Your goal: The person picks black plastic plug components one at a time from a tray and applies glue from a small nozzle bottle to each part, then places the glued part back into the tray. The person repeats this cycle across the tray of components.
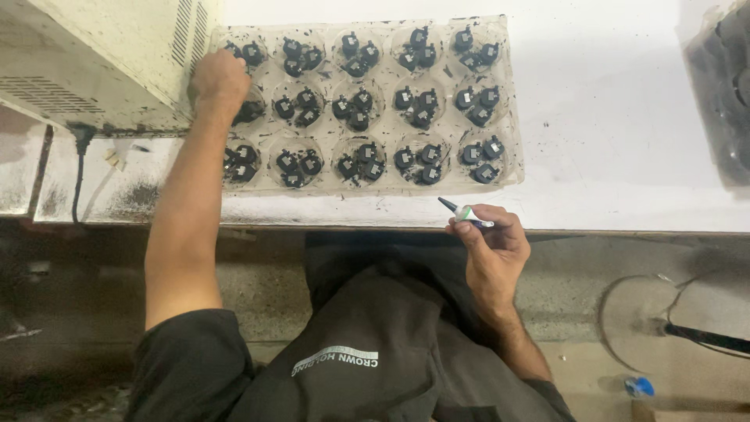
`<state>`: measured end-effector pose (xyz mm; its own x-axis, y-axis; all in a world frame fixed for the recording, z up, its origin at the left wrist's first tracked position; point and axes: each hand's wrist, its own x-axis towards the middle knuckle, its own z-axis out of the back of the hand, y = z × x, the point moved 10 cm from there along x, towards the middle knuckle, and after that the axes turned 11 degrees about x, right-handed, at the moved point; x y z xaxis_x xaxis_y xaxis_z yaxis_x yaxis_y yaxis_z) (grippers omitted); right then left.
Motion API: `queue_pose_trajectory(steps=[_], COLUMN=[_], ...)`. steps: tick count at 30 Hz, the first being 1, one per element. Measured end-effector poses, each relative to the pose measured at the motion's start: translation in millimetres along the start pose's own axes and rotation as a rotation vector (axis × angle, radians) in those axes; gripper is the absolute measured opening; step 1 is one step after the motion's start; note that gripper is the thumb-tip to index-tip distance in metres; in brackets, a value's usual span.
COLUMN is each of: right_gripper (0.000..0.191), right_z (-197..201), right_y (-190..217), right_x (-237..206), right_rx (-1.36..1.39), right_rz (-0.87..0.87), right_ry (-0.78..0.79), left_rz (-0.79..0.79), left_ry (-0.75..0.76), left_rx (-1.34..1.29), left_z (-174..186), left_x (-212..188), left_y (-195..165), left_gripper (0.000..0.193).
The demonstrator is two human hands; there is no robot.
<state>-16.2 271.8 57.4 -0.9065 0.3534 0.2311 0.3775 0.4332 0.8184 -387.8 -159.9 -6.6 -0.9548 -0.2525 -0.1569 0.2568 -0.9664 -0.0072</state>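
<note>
— Grip first: what does each hand have?

— Seen from the head camera, the right hand [494, 246] is curled closed around a small pen-like tool [464, 212] with a dark tip and a white and green body; the tip points up and left toward the tray. That hand sits at the near edge of the white table [609, 141], just below the tray's lower right corner. The left hand [219, 81] is reached far forward, fingers bent down over a pocket in the tray's leftmost column, middle row. Whether its grip has closed on a part there I cannot tell; the knuckles hide the fingertips.

— And the tray itself?

— A clear plastic tray [512, 94] with round pockets in three rows, each holding a cluster of small black parts [479, 98]. Its left edge lies close against a cream machine housing [109, 62], so the left hand is squeezed between that wall and the tray.

— Any open room?

— To the right of the tray the table is bare white as far as a dark bag of parts [723, 86] at the far right edge. Only a narrow strip of table runs between the tray and the near edge. A black cable [78, 172] hangs down at the left.
</note>
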Motion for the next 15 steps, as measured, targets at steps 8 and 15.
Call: queue_pose_trajectory(steps=[8, 15], right_gripper=[0.035, 0.027], right_z=[14, -23], right_y=[-27, -11], right_x=[8, 9], right_rx=[0.314, -0.057], right_rz=[-0.226, 0.134], right_ry=[-0.130, 0.013], left_rz=[-0.556, -0.944], left_ry=[-0.542, -0.474], left_rx=[-0.331, -0.677], left_z=[46, 48], left_x=[-139, -321], left_y=[-49, -120], left_gripper=[0.029, 0.028])
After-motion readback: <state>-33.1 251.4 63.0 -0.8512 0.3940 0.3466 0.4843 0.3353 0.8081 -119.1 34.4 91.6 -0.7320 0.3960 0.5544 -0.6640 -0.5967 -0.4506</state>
